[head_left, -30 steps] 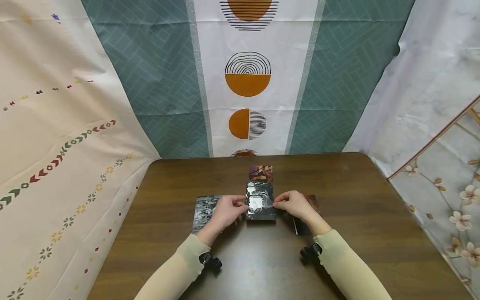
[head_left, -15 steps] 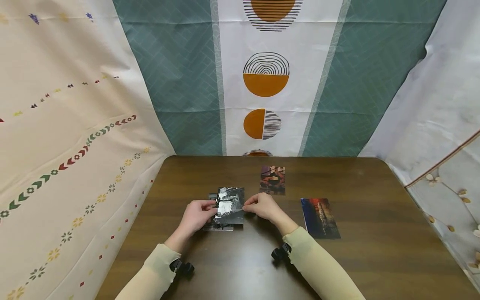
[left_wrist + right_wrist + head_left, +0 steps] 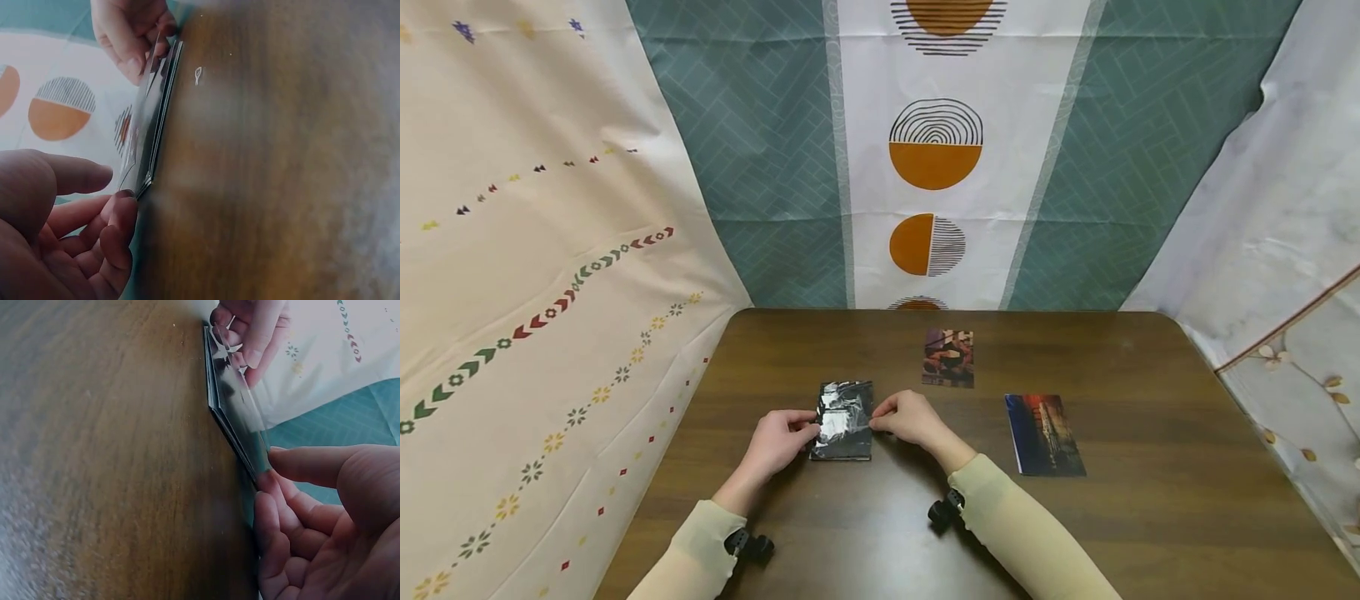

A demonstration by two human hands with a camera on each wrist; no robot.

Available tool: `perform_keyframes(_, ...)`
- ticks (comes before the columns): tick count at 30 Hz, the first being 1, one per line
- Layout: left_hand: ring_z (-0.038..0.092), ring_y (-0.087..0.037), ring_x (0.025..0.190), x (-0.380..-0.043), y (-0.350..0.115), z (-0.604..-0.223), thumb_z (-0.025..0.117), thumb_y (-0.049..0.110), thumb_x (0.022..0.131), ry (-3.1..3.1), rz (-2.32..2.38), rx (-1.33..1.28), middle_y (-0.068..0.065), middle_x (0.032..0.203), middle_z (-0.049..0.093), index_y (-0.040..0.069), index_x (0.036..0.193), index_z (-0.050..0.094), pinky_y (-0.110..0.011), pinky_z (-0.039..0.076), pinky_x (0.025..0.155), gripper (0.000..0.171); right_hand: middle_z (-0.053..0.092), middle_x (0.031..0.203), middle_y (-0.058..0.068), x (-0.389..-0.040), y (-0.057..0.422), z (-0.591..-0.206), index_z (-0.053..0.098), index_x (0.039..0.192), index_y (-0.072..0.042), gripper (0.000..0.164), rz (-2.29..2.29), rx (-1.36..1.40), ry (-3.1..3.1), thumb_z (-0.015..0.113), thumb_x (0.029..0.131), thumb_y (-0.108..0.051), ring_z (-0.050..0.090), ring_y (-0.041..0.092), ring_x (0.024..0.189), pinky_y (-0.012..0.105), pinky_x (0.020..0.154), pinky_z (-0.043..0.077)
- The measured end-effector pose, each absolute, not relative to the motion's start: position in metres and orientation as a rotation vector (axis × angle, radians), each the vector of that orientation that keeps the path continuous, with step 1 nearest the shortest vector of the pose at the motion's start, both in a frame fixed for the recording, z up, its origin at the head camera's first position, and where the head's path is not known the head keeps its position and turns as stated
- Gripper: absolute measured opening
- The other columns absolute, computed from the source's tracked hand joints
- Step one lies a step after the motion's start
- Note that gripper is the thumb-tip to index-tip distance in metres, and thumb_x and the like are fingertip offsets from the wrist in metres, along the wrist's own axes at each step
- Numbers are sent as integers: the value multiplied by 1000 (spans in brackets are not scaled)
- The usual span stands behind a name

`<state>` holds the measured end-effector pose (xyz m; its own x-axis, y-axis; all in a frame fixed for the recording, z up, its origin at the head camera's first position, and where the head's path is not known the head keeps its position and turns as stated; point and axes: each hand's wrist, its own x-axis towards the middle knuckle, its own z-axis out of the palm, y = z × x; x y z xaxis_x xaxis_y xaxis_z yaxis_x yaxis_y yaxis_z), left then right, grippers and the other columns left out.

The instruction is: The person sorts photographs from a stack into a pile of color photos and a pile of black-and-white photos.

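A dark, glossy picture card [image 3: 844, 429] with bright reflections lies squarely over the left-hand pile on the table. Its left edge is pinched by my left hand [image 3: 775, 443], and my right hand [image 3: 910, 418] pinches the right edge. From the side, in the left wrist view, a shiny see-through surface [image 3: 140, 134] shows above several thin dark card edges [image 3: 164, 112]. In the right wrist view, my right thumb and fingers [image 3: 265, 512] meet at the near corner of the card [image 3: 240, 419]. Whatever picture lies beneath is covered.
Behind the hands is a small picture card [image 3: 948, 358] in purple and orange. A blue and red picture card [image 3: 1045, 435] lies to the right on the brown wooden table [image 3: 1150, 517]. Patterned cloths [image 3: 760, 167] hang around the table.
Both hands have carried the glossy card left from below the purple and orange card and lowered it over the left-hand black-and-white picture, now hidden. The head view has turned left.
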<state>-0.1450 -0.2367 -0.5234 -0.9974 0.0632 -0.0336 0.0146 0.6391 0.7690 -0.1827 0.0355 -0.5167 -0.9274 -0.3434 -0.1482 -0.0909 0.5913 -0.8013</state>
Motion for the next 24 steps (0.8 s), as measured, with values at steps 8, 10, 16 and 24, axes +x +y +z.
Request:
perform_keyframes(8, 61, -11, 62, -144, -237, -526, 76, 13, 97, 2823, 1297, 81, 1, 83, 74, -1, 118, 80, -30, 48, 61, 26, 74, 86, -7, -181, 32, -520, 83, 94, -16, 11, -1195, -381, 2596, 84, 92, -26, 63, 9, 67, 33, 73, 54)
perform_keyframes(10, 62, -11, 62, -144, -237, -527, 75, 14, 97, 2822, 1294, 74, 1, 84, 75, 0, 118, 81, -30, 49, 61, 26, 74, 87, -7, -181, 32, -520, 83, 94, -16, 10, -1181, -378, 2601, 84, 92, -26, 63, 10, 67, 33, 71, 54)
perform_keyframes(16, 63, -12, 60, -146, -237, -528, 75, 17, 99, 2811, 1280, 26, 0, 80, 74, 3, 119, 82, -32, 49, 63, 26, 74, 88, -8, -181, 32, -521, 83, 93, -19, 9, -1135, -370, 2626, 83, 92, -28, 62, 10, 72, 34, 70, 52)
perform_keyframes(24, 63, -14, 59, -148, -238, -530, 73, 18, 101, 2796, 1309, -3, -3, 88, 76, 4, 121, 81, -32, 48, 61, 26, 75, 88, -10, -182, 32, -524, 83, 94, -20, 9, -1122, -377, 2644, 83, 92, -29, 63, 9, 77, 34, 73, 53)
